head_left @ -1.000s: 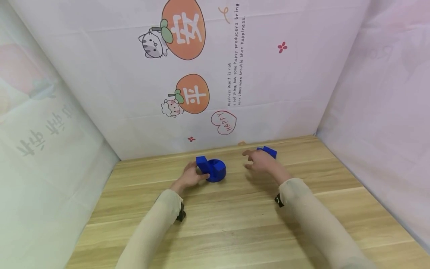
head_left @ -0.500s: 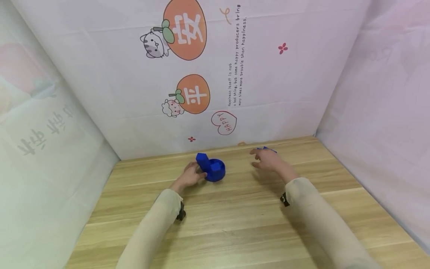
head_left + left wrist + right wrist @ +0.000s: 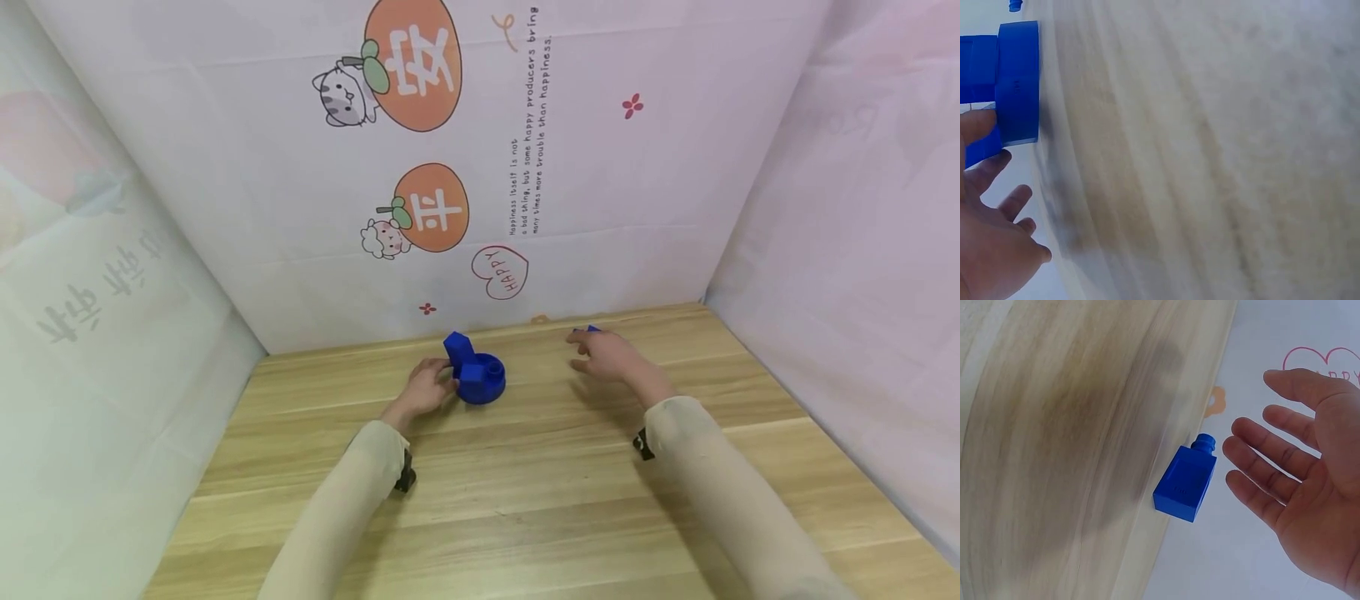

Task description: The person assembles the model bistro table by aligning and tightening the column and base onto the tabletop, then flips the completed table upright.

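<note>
A blue round dish-like base (image 3: 487, 396) stands on the wooden table, with a tall angular block (image 3: 458, 347), a shorter block (image 3: 472, 377) and a small round peg (image 3: 495, 367) rising from it. My left hand (image 3: 424, 390) holds its left side between thumb and fingers; in the left wrist view the thumb (image 3: 979, 124) lies against the blue piece, the other fingers spread below. Farther right, my right hand (image 3: 611, 356) hovers with loosely bent fingers and holds nothing. Beside those fingers, a blue bottle-shaped block (image 3: 1186, 484) with a narrow ringed neck lies on the table, mostly hidden from the head view.
A white printed cloth wall (image 3: 585, 183) rises directly behind the table's far edge, close to both hands. Cloth walls also stand at the left (image 3: 97, 333) and right (image 3: 862, 250). The wooden tabletop (image 3: 510, 500) stretches toward the person.
The blue base with its blocks has turned under my left hand; the shorter block has swung left and the peg shows. My right hand has moved right, covering more of the bottle-shaped block.
</note>
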Demonstrator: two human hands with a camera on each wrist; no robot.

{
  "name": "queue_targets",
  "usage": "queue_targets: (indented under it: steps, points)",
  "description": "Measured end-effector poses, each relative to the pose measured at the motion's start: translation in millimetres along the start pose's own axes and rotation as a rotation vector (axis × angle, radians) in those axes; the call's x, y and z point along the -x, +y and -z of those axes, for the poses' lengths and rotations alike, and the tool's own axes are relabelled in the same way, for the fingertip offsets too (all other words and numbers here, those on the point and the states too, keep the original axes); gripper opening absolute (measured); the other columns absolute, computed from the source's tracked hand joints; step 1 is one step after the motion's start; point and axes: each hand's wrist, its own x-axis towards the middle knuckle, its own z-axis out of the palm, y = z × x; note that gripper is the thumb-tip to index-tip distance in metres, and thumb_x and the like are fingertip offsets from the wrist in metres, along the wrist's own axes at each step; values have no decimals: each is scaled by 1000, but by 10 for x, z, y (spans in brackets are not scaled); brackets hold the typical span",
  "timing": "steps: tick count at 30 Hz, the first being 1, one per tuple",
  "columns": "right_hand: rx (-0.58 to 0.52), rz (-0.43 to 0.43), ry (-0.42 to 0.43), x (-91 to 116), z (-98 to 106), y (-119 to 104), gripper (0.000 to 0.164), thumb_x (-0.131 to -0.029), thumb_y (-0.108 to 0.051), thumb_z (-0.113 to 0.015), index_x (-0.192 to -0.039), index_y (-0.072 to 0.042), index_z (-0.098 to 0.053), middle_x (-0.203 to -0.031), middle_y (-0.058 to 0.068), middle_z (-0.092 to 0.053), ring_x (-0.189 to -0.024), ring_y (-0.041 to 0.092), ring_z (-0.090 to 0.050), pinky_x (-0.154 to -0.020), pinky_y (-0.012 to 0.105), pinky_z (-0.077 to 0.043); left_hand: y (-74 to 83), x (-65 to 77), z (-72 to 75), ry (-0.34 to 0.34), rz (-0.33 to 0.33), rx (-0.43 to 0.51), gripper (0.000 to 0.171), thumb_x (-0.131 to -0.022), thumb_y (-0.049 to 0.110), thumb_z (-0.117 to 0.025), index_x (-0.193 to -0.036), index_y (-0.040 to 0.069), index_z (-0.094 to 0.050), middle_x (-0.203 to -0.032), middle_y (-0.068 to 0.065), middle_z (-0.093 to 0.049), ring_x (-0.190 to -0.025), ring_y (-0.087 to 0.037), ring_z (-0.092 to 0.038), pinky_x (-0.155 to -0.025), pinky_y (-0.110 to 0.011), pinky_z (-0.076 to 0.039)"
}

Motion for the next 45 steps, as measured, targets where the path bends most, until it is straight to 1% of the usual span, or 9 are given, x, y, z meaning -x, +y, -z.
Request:
queue_targets:
  steps: [9,14,21,25,28,32,36,39,45]
  points:
    - [-25,-32,3,3,83,49,50,-97,-26,-64,-139,-1,-53,-120,22,-70,-111,40,-66,-97,55,-51,0,-12,10,54,7,4,48,-97,22,-61,-142,4,-55,-148,-22,-46,-140,-40,-38,-120,-53,-23]
    - [-52,-48,7,-6,70,130,51,-97,-25,-62,-141,-1,-52,-115,21,-71,-107,39,-67,-95,54,-51,-26,8,-9,68,22,19,47,-97,24,-62,-141,9,-57,-148,-21,-46,-140,-41,-38,-119,-54,-25]
    - [-39,-84,10,-4,43,251,52,-97,-29,-62,-141,-1,-52,-114,20,-72,-105,38,-68,-93,54,-53,-31,15,-12,102,-31,-3,41,-96,21,-63,-135,8,-62,-143,-21,-52,-137,-38,-44,-119,-54,-26]
    - [-16,-87,43,6,44,294,50,-97,-29,-63,-137,0,-55,-111,20,-72,-101,39,-68,-90,54,-53,-22,25,-7,80,-8,16,44,-95,19,-62,-138,10,-60,-145,-20,-50,-139,-38,-42,-119,-53,-27]
    - [-17,-103,63,12,63,321,48,-96,-27,-64,-136,-1,-56,-111,22,-72,-100,40,-68,-89,55,-53,-12,24,-15,43,25,23,56,-91,21,-66,-144,12,-53,-150,-17,-46,-142,-38,-37,-120,-54,-28]
    - [-32,-120,54,17,79,340,48,-96,-27,-63,-136,-1,-56,-115,23,-71,-103,41,-67,-91,57,-52,10,18,-40,-11,62,-27,76,-87,43,-71,-152,18,-42,-156,-13,-38,-147,-36,-30,-120,-55,-26]
    - [-33,-121,37,20,50,338,50,-97,-30,-62,-137,-2,-55,-115,22,-71,-102,40,-68,-90,56,-53,40,28,-71,-28,88,-64,89,-82,64,-70,-154,23,-37,-158,-11,-35,-149,-34,-26,-122,-54,-22]
    - [-36,-119,34,17,14,334,50,-97,-30,-62,-137,-1,-54,-114,22,-71,-101,39,-68,-90,57,-53,42,35,-93,-30,82,-80,88,-85,63,-68,-155,21,-37,-157,-9,-37,-148,-32,-27,-122,-53,-21]
    - [-33,-149,51,22,-19,364,48,-97,-28,-62,-137,-2,-55,-114,22,-71,-102,40,-68,-90,56,-52,22,34,-97,-35,68,-87,82,-90,54,-66,-154,10,-39,-154,-14,-40,-146,-33,-29,-122,-52,-20]
